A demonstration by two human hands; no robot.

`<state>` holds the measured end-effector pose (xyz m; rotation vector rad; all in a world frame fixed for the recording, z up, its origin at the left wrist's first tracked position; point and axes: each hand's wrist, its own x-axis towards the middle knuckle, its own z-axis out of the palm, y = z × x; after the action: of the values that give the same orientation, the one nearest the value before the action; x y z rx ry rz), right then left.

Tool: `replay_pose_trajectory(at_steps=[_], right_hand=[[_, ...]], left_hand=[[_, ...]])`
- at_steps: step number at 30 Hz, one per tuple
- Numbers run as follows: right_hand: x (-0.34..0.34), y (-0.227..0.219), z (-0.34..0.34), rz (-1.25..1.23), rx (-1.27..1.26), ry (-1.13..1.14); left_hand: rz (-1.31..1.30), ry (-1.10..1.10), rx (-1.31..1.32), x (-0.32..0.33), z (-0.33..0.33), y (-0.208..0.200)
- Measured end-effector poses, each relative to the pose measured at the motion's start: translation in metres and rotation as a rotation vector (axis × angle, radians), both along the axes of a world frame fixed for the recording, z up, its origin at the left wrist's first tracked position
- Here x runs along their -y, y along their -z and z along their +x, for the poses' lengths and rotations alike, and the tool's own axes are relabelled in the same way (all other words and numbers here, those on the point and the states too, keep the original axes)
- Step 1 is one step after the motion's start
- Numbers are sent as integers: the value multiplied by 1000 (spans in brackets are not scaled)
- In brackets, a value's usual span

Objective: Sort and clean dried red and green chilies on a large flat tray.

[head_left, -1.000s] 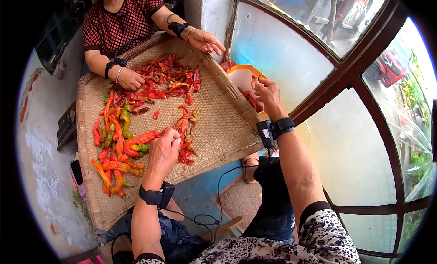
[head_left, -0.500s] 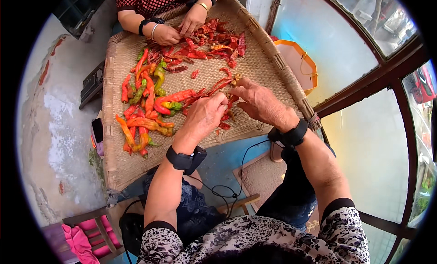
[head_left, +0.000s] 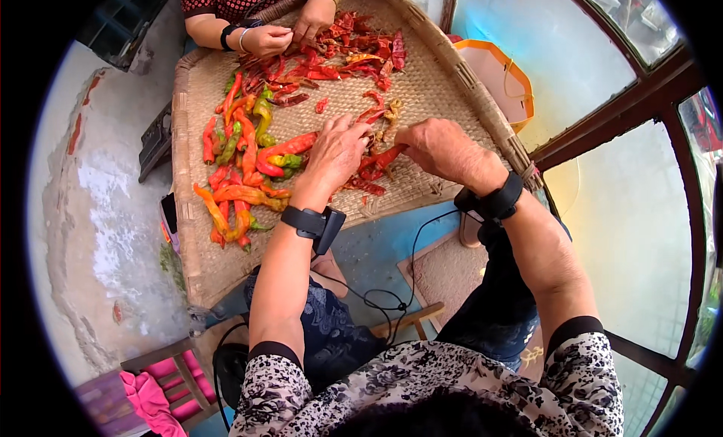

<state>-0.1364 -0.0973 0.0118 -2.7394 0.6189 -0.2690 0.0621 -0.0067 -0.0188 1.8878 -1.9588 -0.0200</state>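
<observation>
"Red and dry-looking is the chilli [head_left: 384,160], near the centre of the frame. Which hand has it?"

"The right hand [head_left: 446,152], just right of centre, pinches one end between closed fingers."

"And the left hand [head_left: 335,152]?"

"Its fingers are bent, close beside the chilli (whether they grip something, I cannot tell). Under both is the woven tray [head_left: 203,275]. Fresh peppers [head_left: 249,155] lie left of centre, dried pods [head_left: 324,72] at upper centre, before a co-worker [head_left: 226,2]."
</observation>
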Motion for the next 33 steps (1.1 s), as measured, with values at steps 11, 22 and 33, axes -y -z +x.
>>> replay_pose_trajectory(at_steps=[11,22,33], right_hand=[[35,-12,-8,178,387,156],[106,-4,-61,206,642,835],[18,-20,13,679,439,198]], left_hand=[[-150,-107,-255,-13,-12,-36],[28,-192,-818,-23,-14,-45],[126,-1,-1377,-23,-10,-34]])
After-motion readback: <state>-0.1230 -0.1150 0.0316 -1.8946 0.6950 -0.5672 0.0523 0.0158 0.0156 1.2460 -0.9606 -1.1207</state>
